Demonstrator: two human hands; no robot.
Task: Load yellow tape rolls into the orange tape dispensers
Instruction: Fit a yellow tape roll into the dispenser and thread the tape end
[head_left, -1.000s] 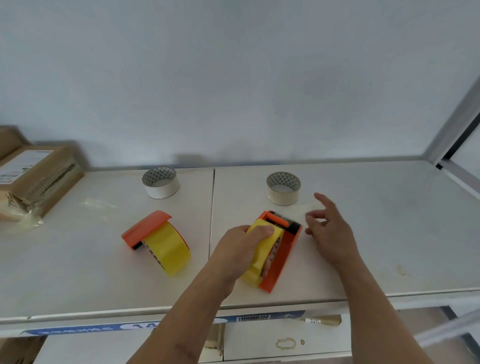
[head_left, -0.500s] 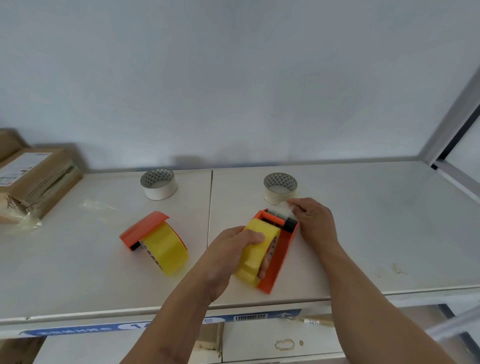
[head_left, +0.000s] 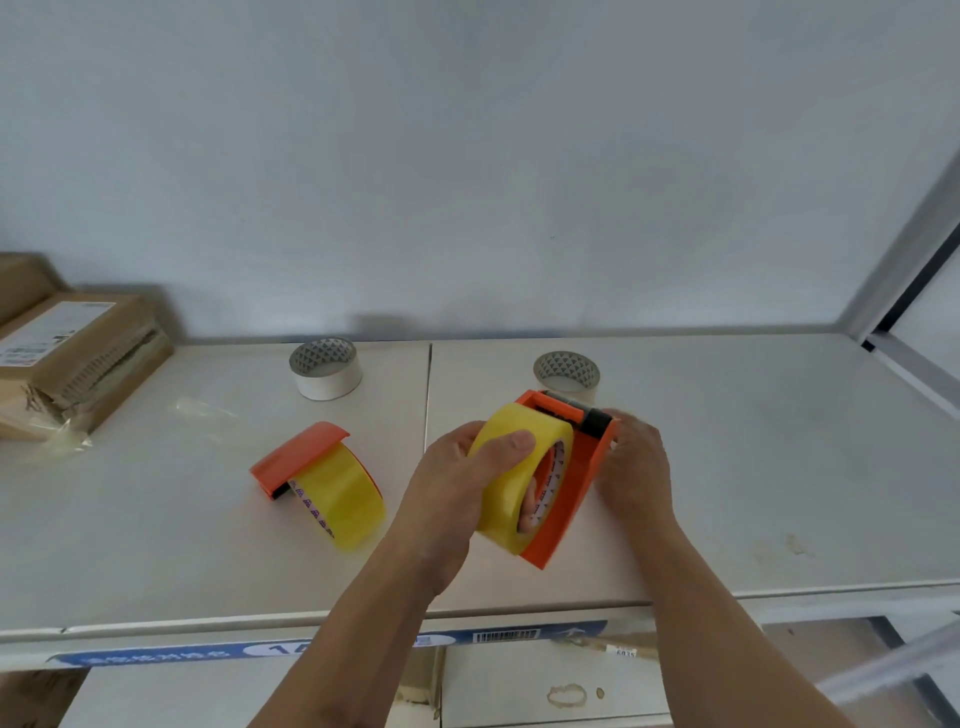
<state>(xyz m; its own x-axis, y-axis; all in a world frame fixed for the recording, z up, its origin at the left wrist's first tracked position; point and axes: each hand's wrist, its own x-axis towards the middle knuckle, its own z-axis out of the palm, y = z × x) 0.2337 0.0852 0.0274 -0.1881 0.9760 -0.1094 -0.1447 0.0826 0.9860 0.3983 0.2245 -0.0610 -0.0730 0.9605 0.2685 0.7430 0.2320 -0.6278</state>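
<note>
While my left hand (head_left: 452, 499) grips the yellow tape roll (head_left: 519, 478) seated in the orange dispenser (head_left: 576, 493), my right hand (head_left: 631, 462), open above the shelf (head_left: 779, 467) a second ago, now clasps the dispenser's far side. The pair has tipped up. The other loaded dispenser (head_left: 298, 452) hasn't moved.

Two orange dispensers (head_left: 574, 488) (head_left: 291, 457), two yellow rolls (head_left: 511, 480) (head_left: 343, 501), two white rolls (head_left: 326, 368) (head_left: 566, 371) (standing rearmost), one cardboard box (head_left: 78, 358).
</note>
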